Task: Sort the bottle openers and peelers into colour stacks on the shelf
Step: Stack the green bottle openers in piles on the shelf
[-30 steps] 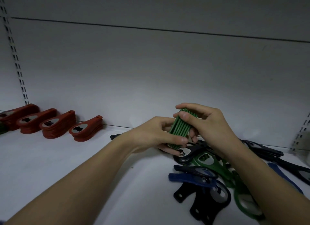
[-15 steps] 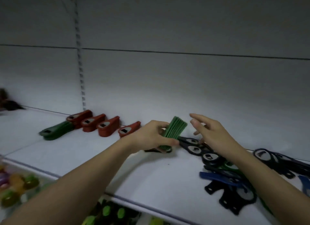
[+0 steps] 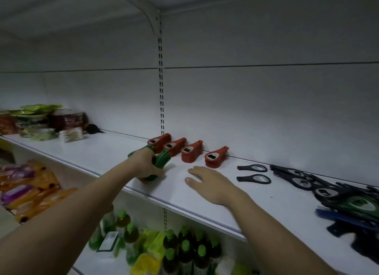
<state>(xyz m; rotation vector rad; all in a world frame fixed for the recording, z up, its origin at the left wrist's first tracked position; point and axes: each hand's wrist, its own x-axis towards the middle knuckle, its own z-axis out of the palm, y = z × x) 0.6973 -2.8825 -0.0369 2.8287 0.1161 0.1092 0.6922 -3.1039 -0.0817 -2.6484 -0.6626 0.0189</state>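
A stack of green bottle openers (image 3: 161, 162), ridged along its layered edges, is gripped by the left hand (image 3: 144, 165) at the shelf (image 3: 114, 153) front, just left of four red stacks (image 3: 185, 152). The right hand (image 3: 211, 182) is held flat above the shelf, fingers loosely spread, holding nothing.

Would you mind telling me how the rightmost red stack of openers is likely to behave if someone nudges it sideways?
The rightmost red stack is loose flat openers piled up, so the upper ones would probably slide and fan out. It stands apart from its neighbour, so nothing would catch them. The smooth white shelf likely gives little grip.
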